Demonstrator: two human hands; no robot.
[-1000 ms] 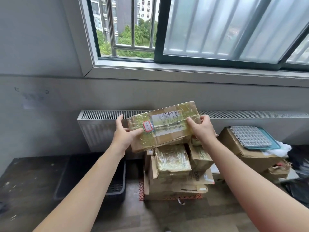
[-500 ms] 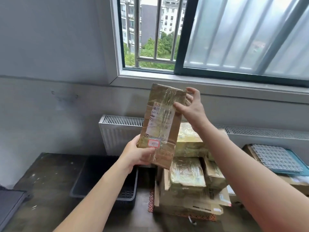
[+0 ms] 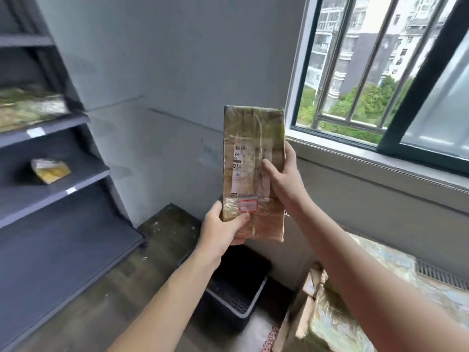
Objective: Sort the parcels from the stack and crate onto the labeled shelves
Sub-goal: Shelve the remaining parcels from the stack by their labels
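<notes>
I hold a taped brown parcel (image 3: 251, 138) upright in front of me, its white shipping label and red-framed sticker facing me. My left hand (image 3: 223, 226) grips its lower left corner, thumb over the front. My right hand (image 3: 284, 181) holds its right edge, thumb across the label. The stack of parcels (image 3: 337, 316) lies at the lower right. A dark crate (image 3: 238, 298) stands on the floor below the parcel. Dark grey shelves (image 3: 58, 179) with small white labels stand at the left.
A small yellowish parcel (image 3: 50, 170) lies on a middle shelf and a bigger wrapped parcel (image 3: 28, 109) on the shelf above. A barred window (image 3: 380, 72) and its sill fill the upper right. A radiator grille (image 3: 441, 274) shows behind the stack.
The view has swung left, away from the stack, and the shelves have come into sight. The parcel has been turned from lying across to standing upright, still in both hands.
</notes>
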